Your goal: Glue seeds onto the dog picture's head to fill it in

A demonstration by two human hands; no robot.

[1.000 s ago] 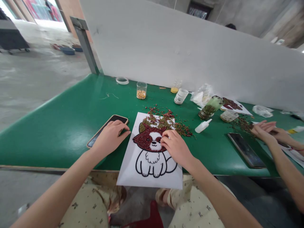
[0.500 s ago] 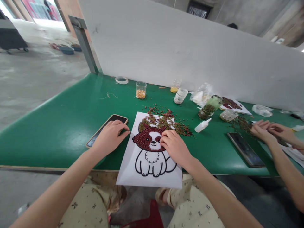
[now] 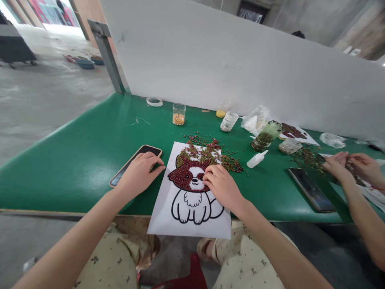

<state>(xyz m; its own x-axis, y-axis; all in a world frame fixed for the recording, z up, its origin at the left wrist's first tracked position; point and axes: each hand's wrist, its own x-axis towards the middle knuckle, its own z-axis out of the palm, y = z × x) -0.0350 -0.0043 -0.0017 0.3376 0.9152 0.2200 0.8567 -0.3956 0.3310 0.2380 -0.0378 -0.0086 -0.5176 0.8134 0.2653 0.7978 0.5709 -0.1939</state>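
Observation:
A white sheet with a puppy drawing (image 3: 192,228) lies on the green table, its lower end past the front edge. Dark red beans (image 3: 183,176) fill much of the puppy's head, and green ones fill an ear; the body is bare outline. My right hand (image 3: 222,184) rests on the right side of the head with its fingers bent together. Its fingertips are partly hidden, so I cannot make out what they hold. Over the phone (image 3: 120,176) on the left lies my left hand (image 3: 142,170), loosely curled, thumb apart from the fingers, nothing visible in it.
Loose red and green beans (image 3: 231,162) spread over the sheet's top. Behind are a cup of corn kernels (image 3: 178,119), a tilted clear cup (image 3: 229,121), a greenish jar (image 3: 266,136) and a white glue bottle (image 3: 257,159). Another person's hands (image 3: 338,164) work beyond a second phone (image 3: 311,188).
My hands and the sheet look unmoved. At the right, the other person's hands have shifted slightly.

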